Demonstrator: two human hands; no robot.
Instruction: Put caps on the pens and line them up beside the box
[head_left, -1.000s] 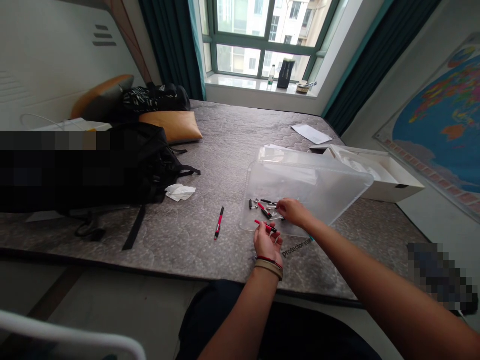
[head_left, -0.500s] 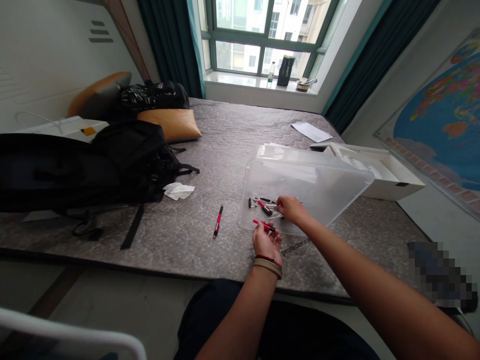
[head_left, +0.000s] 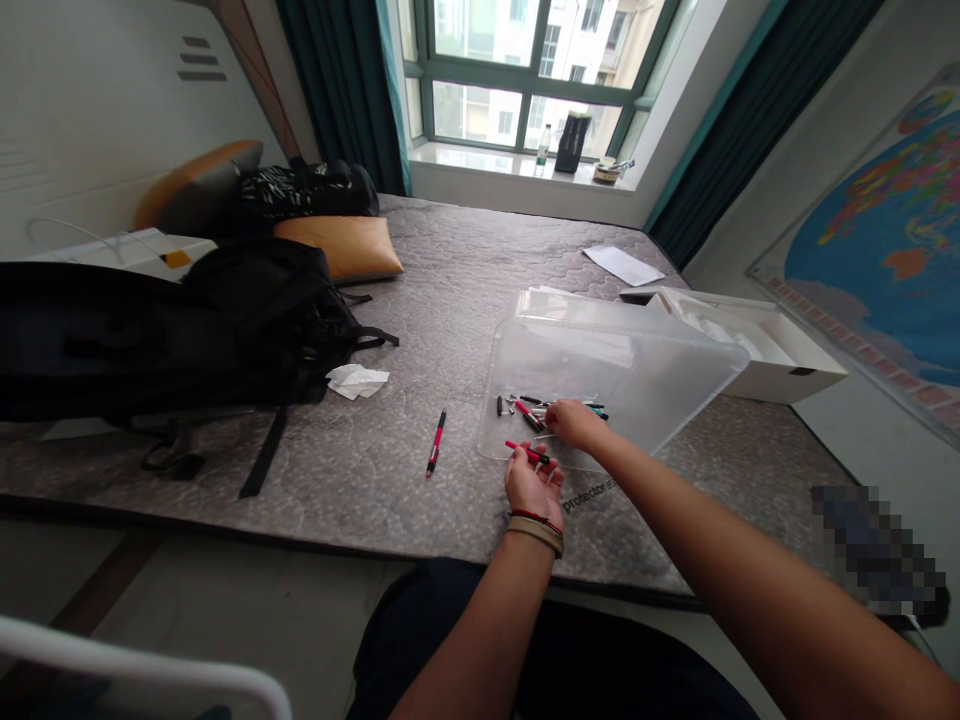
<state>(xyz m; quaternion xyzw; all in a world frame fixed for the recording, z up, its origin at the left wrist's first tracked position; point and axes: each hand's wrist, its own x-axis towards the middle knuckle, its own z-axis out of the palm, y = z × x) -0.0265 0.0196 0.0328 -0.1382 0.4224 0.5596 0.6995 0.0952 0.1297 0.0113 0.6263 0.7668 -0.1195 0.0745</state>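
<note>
A clear plastic box (head_left: 600, 345) lies on its side with its opening toward me, and several pens and small metal pieces are strewn on its inner wall. My left hand (head_left: 534, 490), palm up at the box's near edge, holds a red and black pen (head_left: 527, 452). Inside the box, my right hand (head_left: 576, 424) reaches down among the pens with its fingers bent together; what is under its fingertips is hidden. Close to it is another red and black pen (head_left: 529, 416). A red and black ballpoint pen (head_left: 436, 443) rests on the mattress left of the box.
The grey mattress (head_left: 360, 490) bears a black backpack (head_left: 255, 320), a crumpled tissue (head_left: 358, 381) and a tan cushion (head_left: 341, 250) on the left. Behind the clear box stand a white box (head_left: 795, 372) and a sheet of paper (head_left: 624, 265).
My right hand has shifted slightly left and toward me within the box, uncovering pens to its right. My left hand stays in place with its pen.
</note>
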